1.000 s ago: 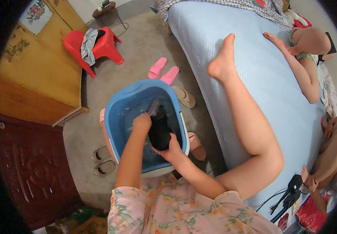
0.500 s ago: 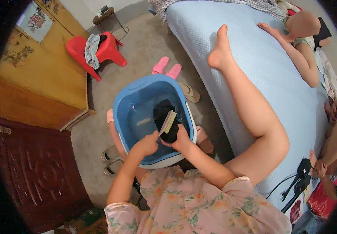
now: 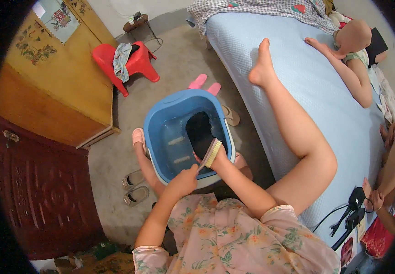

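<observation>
My left hand point(image 3: 184, 182) is closed round the handle of a scrubbing brush point(image 3: 213, 153) with pale bristles. The brush head lies over my right wrist. Partly hidden behind it, my right hand point(image 3: 220, 150) grips the near end of a wet, black, elongated thing that looks like a shoe point(image 3: 199, 132). The black shoe is held low inside a blue tub point(image 3: 154, 109) with a white lower outside, against its right side. Shallow water covers the tub's floor, where two pale strips show.
My right leg point(image 3: 298, 123) rests bent on the blue-covered bed point(image 3: 234, 50); my left foot, in a pink shoe point(image 3: 138, 137), stands beside the tub. Around lie pink slippers point(image 3: 198, 81) and beige shoes point(image 3: 136, 195). A red stool point(image 3: 142, 68) and wooden cabinet point(image 3: 60, 86) stand left. Other people sit on the bed.
The brush has moved off the black shoe, back toward me and over my right wrist. The black shoe now shows more of its length. The whole view has shifted slightly.
</observation>
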`<state>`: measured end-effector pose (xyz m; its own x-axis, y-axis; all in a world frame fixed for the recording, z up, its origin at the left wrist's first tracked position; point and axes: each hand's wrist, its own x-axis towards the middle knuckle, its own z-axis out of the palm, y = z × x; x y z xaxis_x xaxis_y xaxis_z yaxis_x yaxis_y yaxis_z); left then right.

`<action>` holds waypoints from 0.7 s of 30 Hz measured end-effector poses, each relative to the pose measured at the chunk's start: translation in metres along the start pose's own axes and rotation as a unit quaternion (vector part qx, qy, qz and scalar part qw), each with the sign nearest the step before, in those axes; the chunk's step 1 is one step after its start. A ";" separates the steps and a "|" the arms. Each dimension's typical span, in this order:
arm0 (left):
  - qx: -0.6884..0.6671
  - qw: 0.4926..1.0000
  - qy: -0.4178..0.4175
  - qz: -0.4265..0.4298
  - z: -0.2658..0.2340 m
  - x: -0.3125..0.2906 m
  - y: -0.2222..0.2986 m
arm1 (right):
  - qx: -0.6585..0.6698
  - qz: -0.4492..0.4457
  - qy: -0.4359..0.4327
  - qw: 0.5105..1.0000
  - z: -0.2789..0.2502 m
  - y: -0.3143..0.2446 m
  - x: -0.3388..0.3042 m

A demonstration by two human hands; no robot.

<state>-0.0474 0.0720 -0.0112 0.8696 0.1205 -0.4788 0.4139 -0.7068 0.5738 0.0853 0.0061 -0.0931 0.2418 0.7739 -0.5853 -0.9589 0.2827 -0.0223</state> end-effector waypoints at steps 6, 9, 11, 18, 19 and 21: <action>0.150 0.977 0.125 -0.083 0.005 0.005 0.022 | -0.017 -0.052 0.000 0.999 -0.003 0.001 0.002; 0.173 0.969 0.148 -0.095 0.006 0.010 0.025 | -0.050 -0.058 0.001 0.997 -0.003 0.001 0.002; 0.196 0.956 0.190 -0.111 0.005 0.016 0.019 | -0.060 -0.040 0.069 0.995 0.000 0.004 -0.002; 0.206 0.958 0.146 -0.138 -0.015 0.066 -0.005 | -0.012 -0.010 0.073 0.997 -0.002 0.002 0.003; 0.205 0.958 0.144 -0.138 -0.016 0.076 -0.010 | 0.006 -0.006 0.078 0.997 -0.004 0.001 0.005; 0.215 0.953 0.156 -0.146 -0.016 0.096 -0.025 | 0.032 0.004 0.059 0.998 -0.009 0.001 0.008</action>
<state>0.0296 0.1122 -0.0610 0.8001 0.5092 -0.3171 0.5595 -0.8241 0.0885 0.0849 0.0075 -0.1047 0.2113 0.7051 -0.6769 -0.9485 0.3150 0.0320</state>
